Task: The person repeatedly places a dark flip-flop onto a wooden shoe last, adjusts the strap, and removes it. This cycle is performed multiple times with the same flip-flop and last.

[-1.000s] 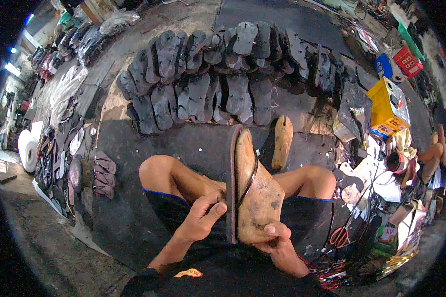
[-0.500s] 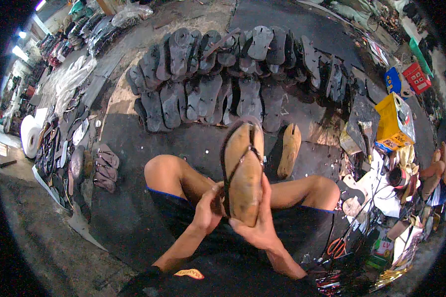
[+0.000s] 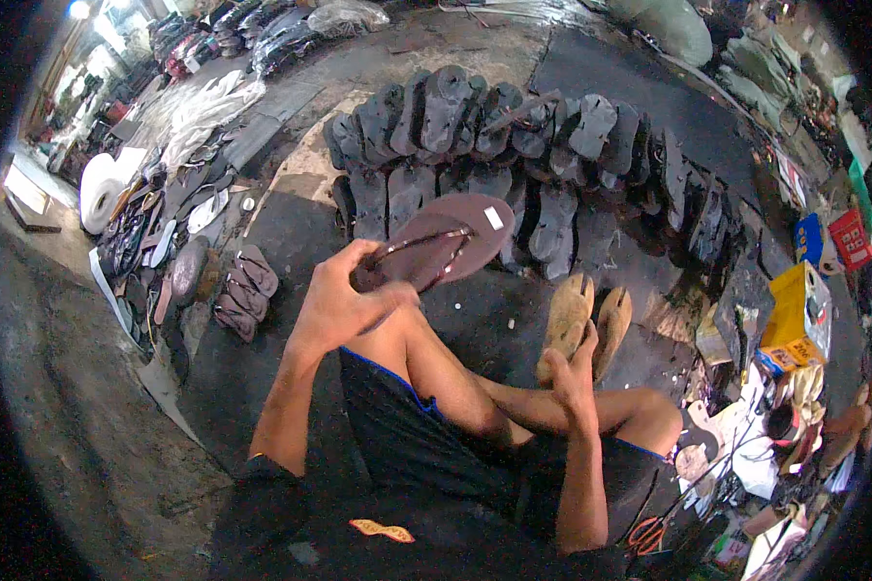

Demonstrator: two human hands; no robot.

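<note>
My left hand grips a dark brown flip-flop by its heel end, raised above my bent knee. The flip-flop has shiny thong straps and a small white label near its toe. Over to the right, my right hand is closed around the lower end of a wooden foot form with a slit at its toe. A second wooden foot form lies beside it on the dark mat. I cannot tell whether the held form rests on the mat.
Overlapping rows of dark soles curve across the mat ahead. A small stack of brown flip-flops lies left. To the right are a yellow box, scraps and orange-handled scissors. A white roll stands far left.
The flip-flop has come off the wooden foot form. My left hand has carried it up and left, while my right hand has moved the form rightward beside the other one. The view has shifted.
</note>
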